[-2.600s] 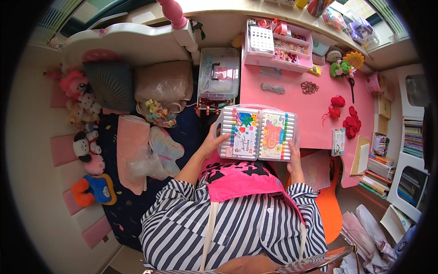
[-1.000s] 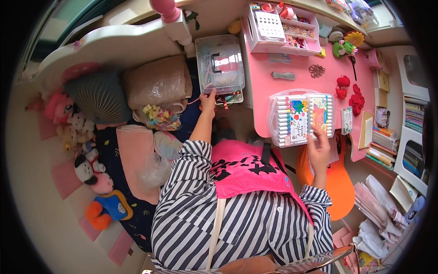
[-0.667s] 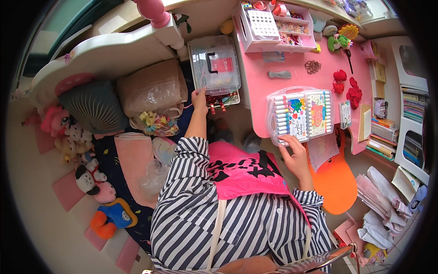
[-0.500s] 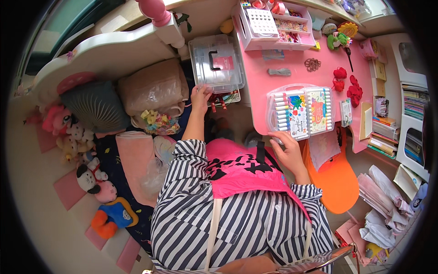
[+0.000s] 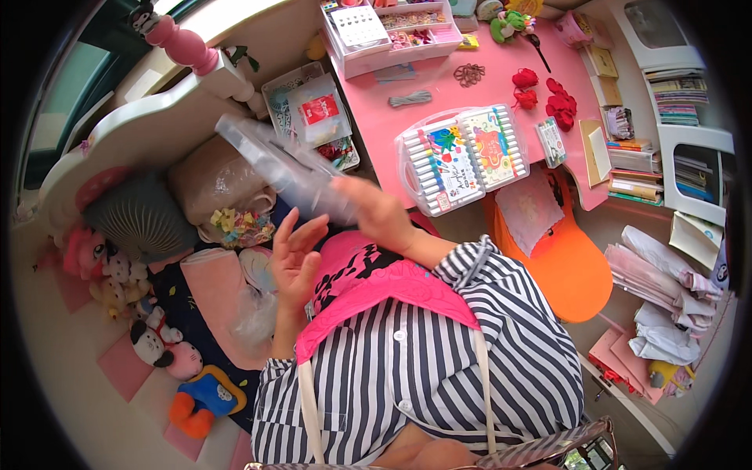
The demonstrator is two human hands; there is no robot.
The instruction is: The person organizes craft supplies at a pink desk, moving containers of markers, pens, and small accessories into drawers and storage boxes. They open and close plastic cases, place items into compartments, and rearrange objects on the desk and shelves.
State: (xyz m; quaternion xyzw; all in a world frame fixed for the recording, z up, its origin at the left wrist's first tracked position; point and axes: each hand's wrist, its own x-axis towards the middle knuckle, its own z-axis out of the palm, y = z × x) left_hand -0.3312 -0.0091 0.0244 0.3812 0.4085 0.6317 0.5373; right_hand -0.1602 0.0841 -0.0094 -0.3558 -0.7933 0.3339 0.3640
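Note:
My right hand (image 5: 377, 213) reaches across to the left and grips the near end of a clear plastic case (image 5: 286, 160). The case is tilted and smeared by motion, its far end up over the wrapped bundle. My left hand (image 5: 295, 262) is raised just below the case, fingers apart, with nothing in it. Behind the case stands an open storage bin (image 5: 273, 95) with a red-labelled packet (image 5: 319, 110) and small colourful items inside. A marker set in a clear case (image 5: 462, 160) lies open on the pink desk (image 5: 376, 129).
A white organizer (image 5: 392, 51), grey cord (image 5: 410, 99) and red yarn pieces (image 5: 561, 106) are on the desk. An orange chair (image 5: 560, 274) stands at its front. On the left are a plastic-wrapped bundle (image 5: 207, 176), a dark cushion (image 5: 141, 219) and several plush toys (image 5: 149, 345).
The clear case has been lifted off the bin and tilted, baring the bin's contents. My right hand has moved left onto it; my left hand has let go and drawn back.

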